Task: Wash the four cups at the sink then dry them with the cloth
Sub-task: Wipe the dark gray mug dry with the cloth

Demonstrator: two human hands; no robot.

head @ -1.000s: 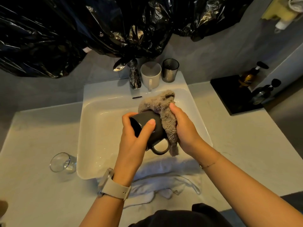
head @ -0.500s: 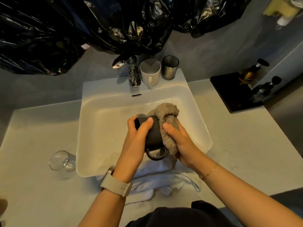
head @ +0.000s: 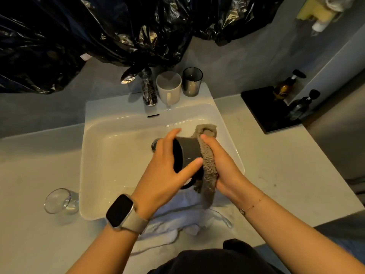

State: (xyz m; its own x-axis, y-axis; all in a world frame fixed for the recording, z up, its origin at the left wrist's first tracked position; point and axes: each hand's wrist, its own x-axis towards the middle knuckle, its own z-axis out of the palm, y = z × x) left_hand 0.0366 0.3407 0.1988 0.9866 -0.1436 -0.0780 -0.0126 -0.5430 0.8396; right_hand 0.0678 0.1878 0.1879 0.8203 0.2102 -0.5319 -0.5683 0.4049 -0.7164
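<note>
- A clear glass (head: 60, 201) lies on its side on the counter (head: 29, 175), just left of the sink (head: 110, 155).
- The left hand (head: 167, 171) grips the dark mug (head: 188, 155) over the basin, thumb across the near wall and fingers curled over the top; the mug is tipped sideways with its mouth toward that palm.
- The right hand (head: 221, 165) presses the brown cloth (head: 207, 163) round the mug's base and side, fingers curled into it.
- This looks like the drying step for this mug; next it likely needs turning so the cloth reaches inside (my guess only).
- Behind the tap (head: 148, 89), a white mug (head: 168, 88) and a grey tumbler (head: 192, 82) stand upright on the ledge.
- The mug's handle is mostly hidden below the hands; whether the other cups are wet or dry, I cannot tell.
</note>
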